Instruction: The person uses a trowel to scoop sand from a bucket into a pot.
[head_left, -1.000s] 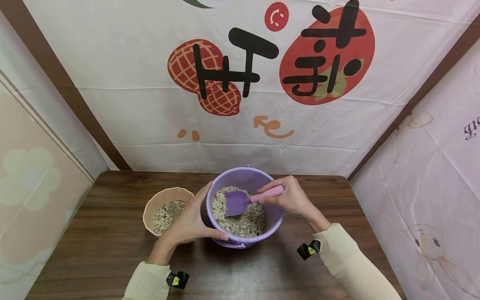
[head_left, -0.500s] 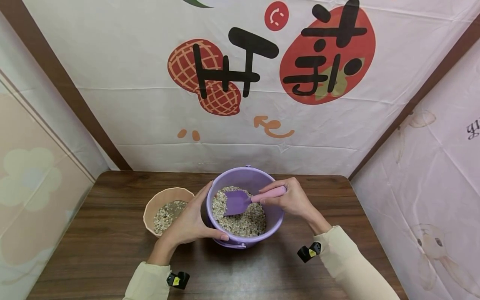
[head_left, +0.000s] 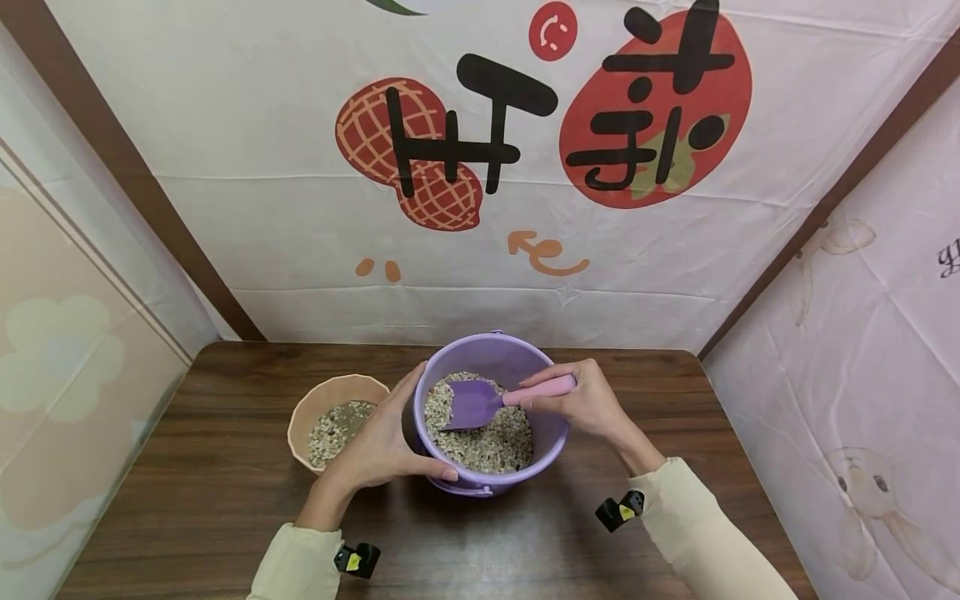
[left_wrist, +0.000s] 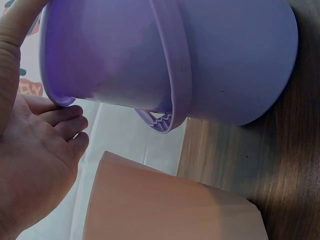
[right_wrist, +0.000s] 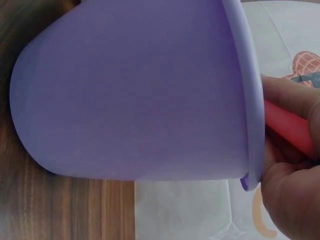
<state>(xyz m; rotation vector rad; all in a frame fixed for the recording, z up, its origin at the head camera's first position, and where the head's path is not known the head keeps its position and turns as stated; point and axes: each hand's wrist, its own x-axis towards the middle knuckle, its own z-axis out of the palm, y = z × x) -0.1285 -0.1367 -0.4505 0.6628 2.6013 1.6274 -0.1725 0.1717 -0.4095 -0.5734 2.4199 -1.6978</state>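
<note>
In the head view my right hand (head_left: 588, 400) grips the pink handle of a small toy shovel (head_left: 474, 405). Its purple blade lies on the gravel (head_left: 495, 442) inside a purple bucket (head_left: 551, 446). My left hand (head_left: 382, 442) holds the bucket's rim on the left, thumb along the front edge. From the left wrist, the left fingers (left_wrist: 65, 120) show curled at the rim, and the bucket's handle hangs down its side. The right wrist view shows the bucket's outer wall (right_wrist: 135, 95) and the red-looking shovel handle (right_wrist: 290, 127) in the right hand; the blade is hidden there.
Just left of the bucket stands a peach bowl (head_left: 300, 425) with gravel in it, partly behind my left forearm. Both containers rest on a brown wooden table (head_left: 225, 500). A printed cloth (head_left: 300, 250) hangs behind the table's back edge.
My right hand has shifted slightly right and down, the shovel handle moving with it. The left hand and the bucket stay almost where they were.
</note>
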